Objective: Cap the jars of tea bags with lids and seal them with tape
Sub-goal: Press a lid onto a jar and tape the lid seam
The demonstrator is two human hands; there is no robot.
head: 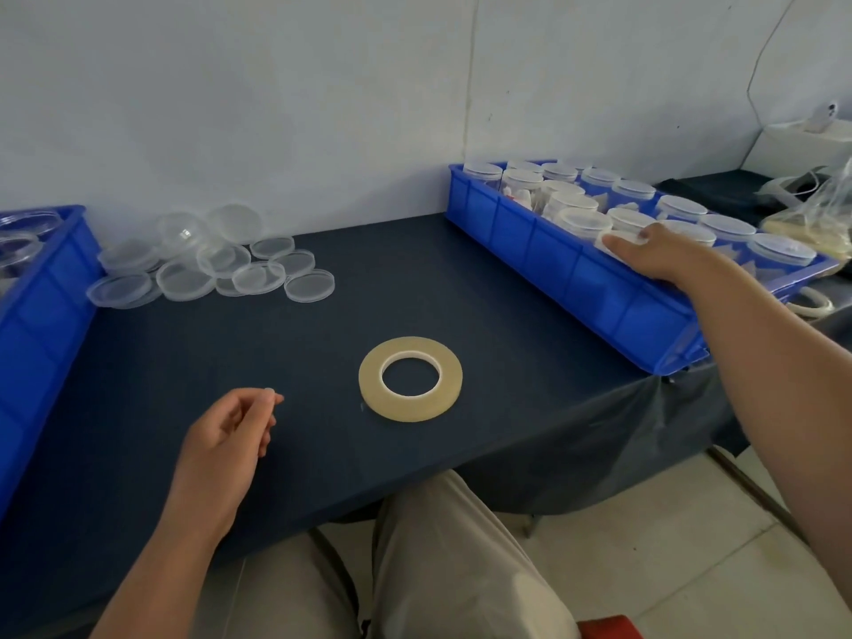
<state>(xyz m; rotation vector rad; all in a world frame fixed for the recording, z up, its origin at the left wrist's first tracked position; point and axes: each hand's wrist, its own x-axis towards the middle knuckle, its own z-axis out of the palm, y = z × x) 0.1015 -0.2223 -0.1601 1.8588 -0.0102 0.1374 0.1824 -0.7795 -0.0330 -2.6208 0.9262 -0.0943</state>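
A roll of clear yellowish tape [369,385] lies flat in the middle of the dark blue table [438,288]. Several loose clear lids [207,265] are piled at the back left. A blue tray [553,265] at the right holds several capped jars [581,221] of tea bags. My right hand [659,255] reaches into this tray and grips a capped jar [620,233] near the tray's front wall, thumb along its side. My left hand [230,435] hovers over the table's front left with loosely curled fingers, holding nothing.
A second blue tray [41,288] with clear jars stands at the far left edge. Behind the right tray lie a plastic bag [820,214] and another tape roll [811,302]. My knees show below the table's front edge.
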